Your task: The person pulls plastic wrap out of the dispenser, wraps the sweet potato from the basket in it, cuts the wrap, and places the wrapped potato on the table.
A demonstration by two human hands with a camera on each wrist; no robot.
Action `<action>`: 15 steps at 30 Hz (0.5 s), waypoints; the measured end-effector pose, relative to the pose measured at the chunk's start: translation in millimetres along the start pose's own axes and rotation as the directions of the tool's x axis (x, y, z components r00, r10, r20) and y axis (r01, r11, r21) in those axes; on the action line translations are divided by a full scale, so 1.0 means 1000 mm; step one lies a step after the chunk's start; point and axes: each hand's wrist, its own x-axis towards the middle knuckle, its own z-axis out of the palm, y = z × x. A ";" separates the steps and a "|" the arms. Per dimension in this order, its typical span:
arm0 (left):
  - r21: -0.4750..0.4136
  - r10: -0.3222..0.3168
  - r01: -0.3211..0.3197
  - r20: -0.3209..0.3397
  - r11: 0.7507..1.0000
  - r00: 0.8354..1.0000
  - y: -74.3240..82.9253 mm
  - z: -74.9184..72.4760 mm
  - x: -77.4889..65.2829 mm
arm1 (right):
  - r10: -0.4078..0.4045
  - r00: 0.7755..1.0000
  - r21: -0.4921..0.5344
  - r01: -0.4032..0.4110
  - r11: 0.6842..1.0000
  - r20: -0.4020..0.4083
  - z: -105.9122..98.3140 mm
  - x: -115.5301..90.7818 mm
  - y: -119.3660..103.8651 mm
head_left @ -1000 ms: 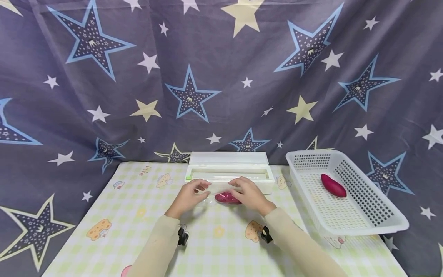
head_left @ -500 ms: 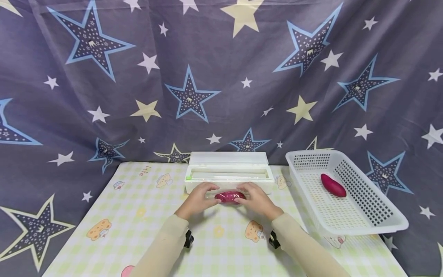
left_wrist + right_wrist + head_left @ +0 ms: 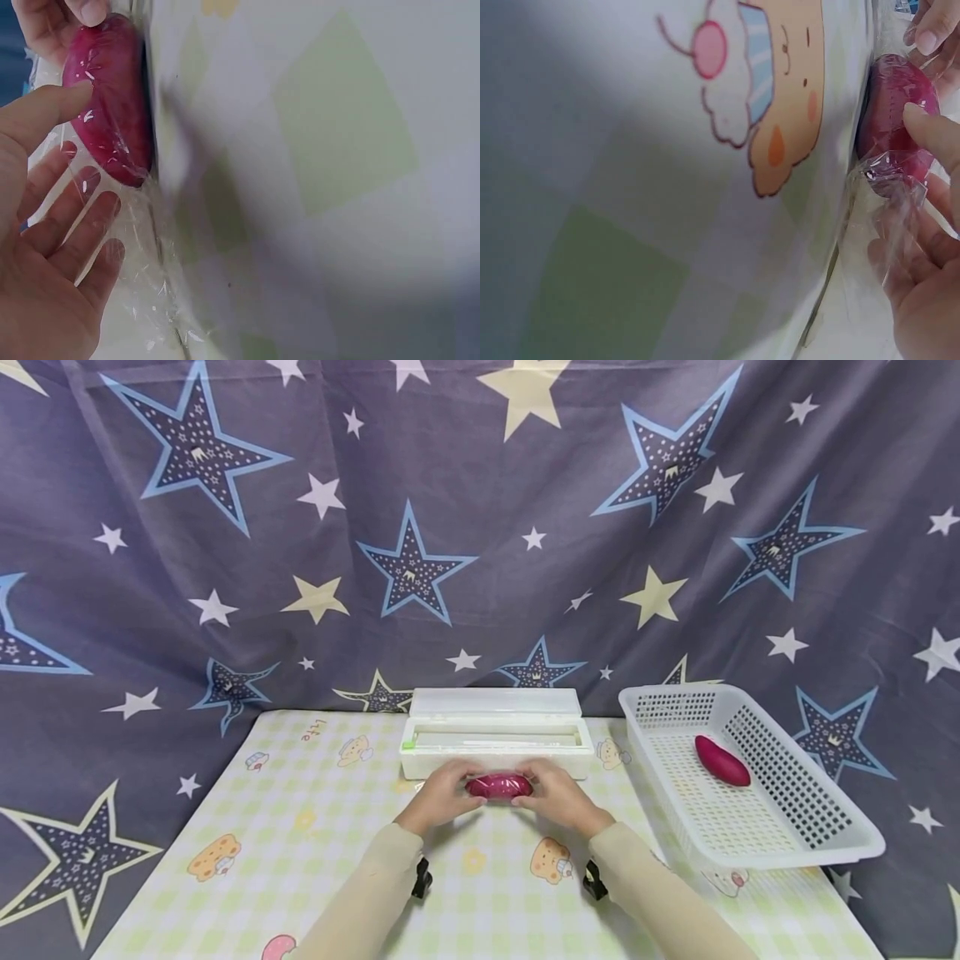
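A magenta sweet potato covered in clear plastic wrap lies on the table, against the front of a white wrap box. My left hand holds its left end, thumb on the near side and fingers behind the film. At the right end my right hand grips in the same way, its thumb on the skin in the right wrist view. Loose, crinkled film trails past both ends of the sweet potato. The undersides of the fingers are partly hidden in the head view.
The wrap box has its lid raised, with a roll inside. On the right stands a white perforated basket holding another sweet potato. A checked cloth covers the table, and a star-patterned curtain hangs behind.
Both hands have come down; the left also moved right. Their thumbs and fingers have closed in around the ends of the wrapped sweet potato, which has barely moved.
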 end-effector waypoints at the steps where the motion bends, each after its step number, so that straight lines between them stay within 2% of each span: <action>1: -0.003 -0.004 0.004 0.003 1.000 1.000 -0.001 0.001 0.000 | 0.004 1.000 0.001 -0.004 1.000 0.000 0.000 0.000 0.000; 10: -0.051 -0.089 0.091 0.029 0.995 0.996 0.000 0.008 0.001 | -0.029 0.999 0.017 0.029 0.999 0.020 0.000 -0.001 0.002; 15: -0.079 -0.129 0.132 0.039 0.988 0.991 0.003 0.009 -0.001 | -0.018 0.999 0.044 0.016 0.999 0.052 -0.001 -0.002 0.003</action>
